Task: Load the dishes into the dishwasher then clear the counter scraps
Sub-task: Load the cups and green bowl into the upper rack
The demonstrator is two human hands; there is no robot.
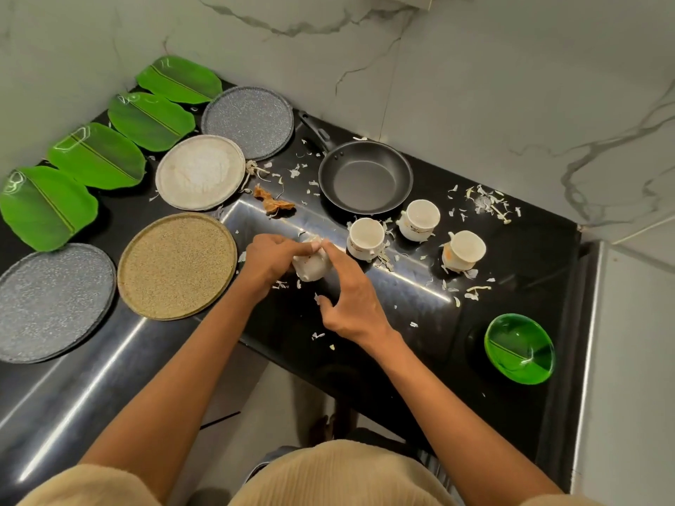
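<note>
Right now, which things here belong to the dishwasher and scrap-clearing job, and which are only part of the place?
Job: the held cup, three cups, pan, four leaf plates, four round plates, green bowl, scraps, orange peel.

Only surroundings: counter, marble wall.

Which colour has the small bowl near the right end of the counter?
The bowl is bright green, seen best in the head view.
</note>
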